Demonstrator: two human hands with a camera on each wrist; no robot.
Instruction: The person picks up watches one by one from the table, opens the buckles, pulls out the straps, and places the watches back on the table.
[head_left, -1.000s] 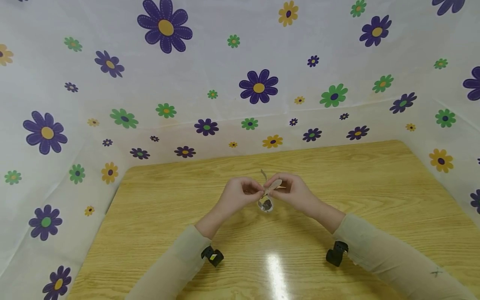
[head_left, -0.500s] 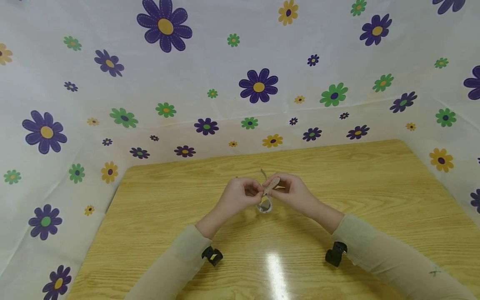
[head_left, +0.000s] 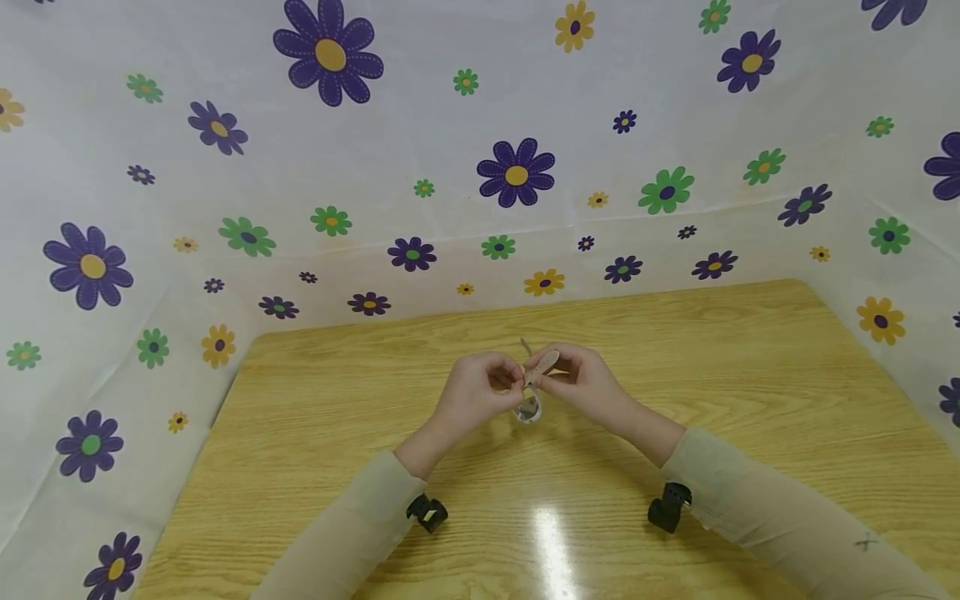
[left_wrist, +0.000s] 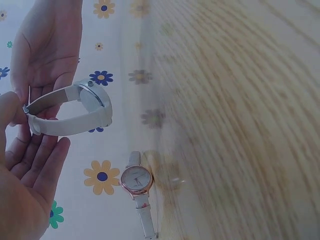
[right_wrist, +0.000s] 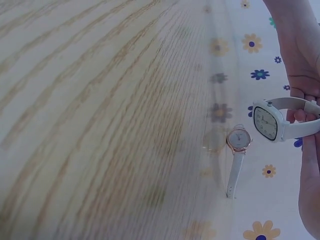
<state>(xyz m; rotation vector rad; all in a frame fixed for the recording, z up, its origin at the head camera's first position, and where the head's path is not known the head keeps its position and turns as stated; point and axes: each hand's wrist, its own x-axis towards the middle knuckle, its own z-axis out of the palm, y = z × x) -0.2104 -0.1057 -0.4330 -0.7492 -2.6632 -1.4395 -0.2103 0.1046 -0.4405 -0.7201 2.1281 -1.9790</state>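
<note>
Both hands hold a white-strapped wristwatch (right_wrist: 266, 122) with a squarish face, raised above the table. Its strap is bent into a loop, and the case hangs lowest in the head view. My left hand (head_left: 483, 387) pinches the strap near the buckle (left_wrist: 26, 108) with thumb and fingertips. From the other side, my right hand (head_left: 581, 379) pinches the strap, with a light strap end (head_left: 545, 364) sticking up by its thumb. Fingers partly cover the buckle. A second watch (left_wrist: 136, 180), round with a rose-gold rim and white strap, lies on the table beyond the hands.
The wood-grain table (head_left: 360, 517) stretches around both arms. A white sheet with printed flowers (head_left: 435, 125) rises behind the table and along its sides. Black wrist cameras (head_left: 427, 512) are strapped over both sleeves.
The looped watch has turned slightly between the fingers, its case shifting a little left and up, and the strap end by the right thumb has tilted. Both hands stay in nearly the same place.
</note>
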